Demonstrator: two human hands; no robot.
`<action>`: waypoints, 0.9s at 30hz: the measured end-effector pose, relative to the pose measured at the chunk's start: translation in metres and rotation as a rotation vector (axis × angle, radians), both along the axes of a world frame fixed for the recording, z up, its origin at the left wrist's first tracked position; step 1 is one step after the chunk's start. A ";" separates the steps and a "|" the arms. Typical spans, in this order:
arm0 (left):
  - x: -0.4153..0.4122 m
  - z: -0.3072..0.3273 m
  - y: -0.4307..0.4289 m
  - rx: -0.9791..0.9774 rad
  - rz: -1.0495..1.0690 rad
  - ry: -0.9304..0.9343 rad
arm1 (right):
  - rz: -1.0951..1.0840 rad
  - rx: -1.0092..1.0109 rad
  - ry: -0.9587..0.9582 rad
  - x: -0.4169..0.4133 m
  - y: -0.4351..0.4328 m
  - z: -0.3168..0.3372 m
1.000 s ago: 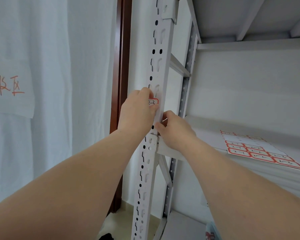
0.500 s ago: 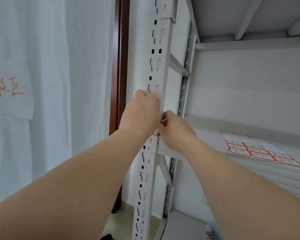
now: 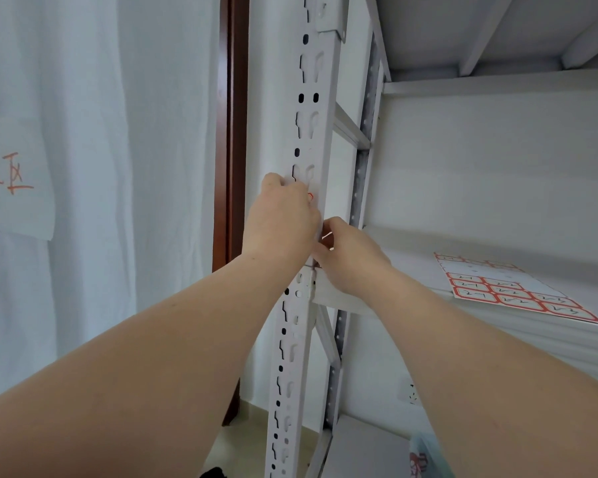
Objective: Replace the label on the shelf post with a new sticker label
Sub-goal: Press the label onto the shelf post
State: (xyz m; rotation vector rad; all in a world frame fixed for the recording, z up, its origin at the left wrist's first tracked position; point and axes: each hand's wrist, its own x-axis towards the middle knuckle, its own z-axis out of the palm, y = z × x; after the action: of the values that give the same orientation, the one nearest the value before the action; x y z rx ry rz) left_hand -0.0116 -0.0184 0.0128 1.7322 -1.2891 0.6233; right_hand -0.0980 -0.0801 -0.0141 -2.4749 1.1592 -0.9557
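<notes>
- While the left hand (image 3: 280, 222) covers the label (image 3: 310, 197) on the shelf post (image 3: 320, 108), likely pressing it flat, one red corner shows.
- At the post's right edge curls the right hand (image 3: 349, 260); I cannot tell either grip's hold.

The white metal shelf (image 3: 408, 260) carried a sheet of red-bordered sticker labels (image 3: 508, 293), lying flat toward its right, near the front edge.

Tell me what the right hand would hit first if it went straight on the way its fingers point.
The right hand points up and left at the shelf post, so its fingers would meet the post's side face almost at once, beside the left hand. They may already touch it; depth is unclear.
</notes>
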 end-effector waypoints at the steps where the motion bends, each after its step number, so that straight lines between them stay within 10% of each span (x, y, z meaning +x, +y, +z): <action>1: 0.001 0.000 0.000 -0.008 0.000 0.001 | 0.003 0.001 -0.001 0.000 0.000 0.000; 27: -0.005 0.002 -0.007 0.120 0.159 -0.160 | 0.002 0.005 -0.011 -0.001 0.001 -0.001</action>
State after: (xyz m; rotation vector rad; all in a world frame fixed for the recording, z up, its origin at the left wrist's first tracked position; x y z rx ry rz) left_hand -0.0161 -0.0251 0.0143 1.9290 -1.3300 0.8038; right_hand -0.0994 -0.0789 -0.0151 -2.4630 1.1543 -0.9638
